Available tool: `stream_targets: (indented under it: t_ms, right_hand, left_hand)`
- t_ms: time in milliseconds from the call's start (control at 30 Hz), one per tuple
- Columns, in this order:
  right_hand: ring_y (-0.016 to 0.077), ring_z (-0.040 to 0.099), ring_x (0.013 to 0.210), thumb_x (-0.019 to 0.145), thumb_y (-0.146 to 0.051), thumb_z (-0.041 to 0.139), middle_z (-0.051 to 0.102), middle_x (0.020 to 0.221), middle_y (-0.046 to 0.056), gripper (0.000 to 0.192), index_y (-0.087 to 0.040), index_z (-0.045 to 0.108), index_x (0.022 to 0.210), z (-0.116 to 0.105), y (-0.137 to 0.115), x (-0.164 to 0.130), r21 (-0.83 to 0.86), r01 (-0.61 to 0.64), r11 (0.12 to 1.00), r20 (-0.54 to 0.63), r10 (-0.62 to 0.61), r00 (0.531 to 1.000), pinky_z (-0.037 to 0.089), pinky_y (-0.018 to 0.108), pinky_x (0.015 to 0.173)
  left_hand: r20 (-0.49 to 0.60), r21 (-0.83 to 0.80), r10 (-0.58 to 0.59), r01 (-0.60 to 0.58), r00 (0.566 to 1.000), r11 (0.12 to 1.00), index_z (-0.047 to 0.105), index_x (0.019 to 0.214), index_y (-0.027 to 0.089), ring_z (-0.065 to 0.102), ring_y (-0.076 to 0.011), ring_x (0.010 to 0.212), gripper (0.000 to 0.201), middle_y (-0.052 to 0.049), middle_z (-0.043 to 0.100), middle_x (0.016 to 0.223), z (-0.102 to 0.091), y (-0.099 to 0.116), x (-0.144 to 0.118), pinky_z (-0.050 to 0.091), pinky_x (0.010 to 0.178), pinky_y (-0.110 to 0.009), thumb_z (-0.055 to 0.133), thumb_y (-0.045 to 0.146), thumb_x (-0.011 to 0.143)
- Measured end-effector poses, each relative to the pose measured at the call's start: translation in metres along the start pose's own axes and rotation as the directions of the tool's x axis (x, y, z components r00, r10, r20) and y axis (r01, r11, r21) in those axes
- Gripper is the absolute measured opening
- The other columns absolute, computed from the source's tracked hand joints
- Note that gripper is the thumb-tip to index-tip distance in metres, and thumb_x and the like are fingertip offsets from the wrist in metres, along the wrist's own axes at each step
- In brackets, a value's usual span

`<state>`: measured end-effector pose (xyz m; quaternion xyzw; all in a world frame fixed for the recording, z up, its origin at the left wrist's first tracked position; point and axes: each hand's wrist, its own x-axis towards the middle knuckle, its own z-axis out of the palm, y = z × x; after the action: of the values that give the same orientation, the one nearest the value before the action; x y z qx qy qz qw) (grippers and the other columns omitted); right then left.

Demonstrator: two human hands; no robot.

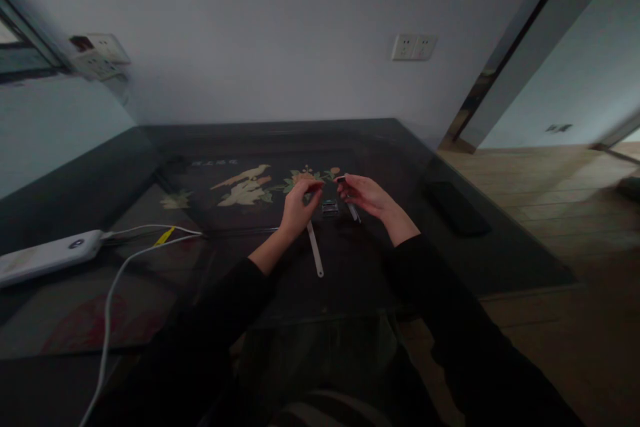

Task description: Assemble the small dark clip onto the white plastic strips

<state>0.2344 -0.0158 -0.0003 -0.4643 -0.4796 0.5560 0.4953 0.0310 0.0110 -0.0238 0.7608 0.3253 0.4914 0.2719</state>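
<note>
My right hand (369, 196) pinches a small black piece (341, 179) between thumb and fingertips. Below those fingers a thin, shiny strip (354, 212) shows; whether the hand also holds it is unclear. My left hand (300, 208) faces it, fingers curled with thumb and index tips close together; anything between them is too small to make out. On the dark tabletop between both hands lies a small metallic, box-like object (329, 207). A long, pale flat strip (316, 250) with a hole at its near end runs from under my left hand toward me.
The glossy dark table (350, 280) carries a bird-and-flower picture (245, 192). At the left lie a white power strip (50, 257) and a white cable (107, 313) with a yellow tag (165, 235). A black flat object (457, 208) rests at the right. Behind stands a wall with sockets (414, 47).
</note>
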Motion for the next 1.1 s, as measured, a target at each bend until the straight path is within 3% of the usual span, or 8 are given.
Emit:
stream_targets:
  t_ms: [100,200,267,367,500,633,733,1100]
  right_hand:
    - [0.0105,0.062,0.069,0.088,-0.045,0.065,0.068,0.082,0.003,0.029,-0.016,0.068,0.094,-0.009,0.003,0.006,-0.103,0.065,0.993,-0.175,-0.082,0.981,0.049,0.020,0.062]
    - [0.0114,0.062,0.069,0.087,-0.038,0.068,0.068,0.080,0.005,0.024,-0.015,0.067,0.092,-0.016,0.003,0.009,-0.211,0.023,0.977,-0.288,-0.085,0.954,0.048,0.020,0.059]
    - [0.0126,0.063,0.072,0.088,-0.034,0.069,0.069,0.084,0.007,0.020,-0.014,0.067,0.092,-0.018,0.002,0.008,-0.269,-0.017,0.963,-0.289,-0.064,0.955,0.049,0.020,0.059]
    - [0.0150,0.065,0.078,0.089,-0.035,0.067,0.071,0.093,0.010,0.020,-0.015,0.067,0.092,-0.021,-0.001,0.003,-0.300,-0.059,0.952,-0.230,-0.013,0.973,0.052,0.021,0.060]
    - [0.0172,0.065,0.081,0.091,-0.037,0.065,0.071,0.096,0.012,0.023,-0.015,0.067,0.086,-0.022,-0.001,0.000,-0.297,-0.132,0.946,-0.208,0.070,0.976,0.054,0.023,0.056]
    - [0.0179,0.066,0.079,0.091,-0.039,0.065,0.070,0.094,0.013,0.027,-0.014,0.065,0.080,-0.022,0.002,0.001,-0.250,-0.179,0.952,-0.216,0.126,0.968,0.056,0.024,0.054]
    - [0.0181,0.065,0.078,0.091,-0.039,0.065,0.068,0.092,0.013,0.028,-0.014,0.064,0.079,-0.021,0.003,0.001,-0.220,-0.196,0.956,-0.209,0.150,0.966,0.058,0.026,0.054]
    - [0.0160,0.064,0.077,0.093,-0.034,0.062,0.069,0.092,0.012,0.025,-0.012,0.066,0.080,-0.019,0.004,0.002,-0.227,-0.195,0.954,-0.196,0.152,0.969,0.056,0.023,0.055]
  left_hand:
    - [0.053,-0.214,-0.165,0.173,0.985,0.962,0.065,0.103,0.017,0.069,-0.0167,0.093,0.016,-0.008,0.072,0.100,0.005,0.008,0.001,0.053,0.093,-0.036,0.055,0.015,0.090]
    - [0.233,-0.398,-0.316,0.386,0.920,0.832,0.063,0.103,0.016,0.068,-0.0180,0.104,0.019,-0.009,0.072,0.107,0.015,0.026,-0.001,0.053,0.094,-0.035,0.057,0.010,0.087]
    - [0.323,-0.472,-0.361,0.480,0.875,0.739,0.062,0.110,0.018,0.064,-0.0189,0.116,0.023,-0.010,0.069,0.121,0.025,0.039,-0.004,0.052,0.097,-0.034,0.056,0.011,0.088]
    - [0.365,-0.515,-0.430,0.564,0.825,0.645,0.061,0.116,0.019,0.061,-0.0189,0.121,0.030,-0.010,0.066,0.128,0.041,0.051,-0.006,0.051,0.099,-0.033,0.056,0.010,0.088]
    - [0.357,-0.550,-0.610,0.687,0.707,0.475,0.060,0.115,0.020,0.066,-0.0175,0.108,0.030,-0.008,0.070,0.113,0.059,0.053,0.001,0.053,0.087,-0.028,0.057,0.010,0.086]
    - [0.389,-0.638,-0.687,0.717,0.614,0.280,0.058,0.107,0.021,0.068,-0.0142,0.093,0.031,-0.004,0.071,0.096,0.068,0.056,0.008,0.052,0.078,-0.025,0.056,0.004,0.081]
    - [0.409,-0.675,-0.688,0.706,0.599,0.213,0.056,0.101,0.020,0.067,-0.0126,0.086,0.029,-0.002,0.069,0.088,0.072,0.059,0.008,0.051,0.077,-0.025,0.054,0.001,0.079]
    - [0.369,-0.711,-0.693,0.669,0.619,0.219,0.060,0.082,0.018,0.066,-0.0142,0.094,0.021,-0.004,0.069,0.090,0.077,0.056,0.007,0.053,0.085,-0.029,0.051,0.000,0.079]
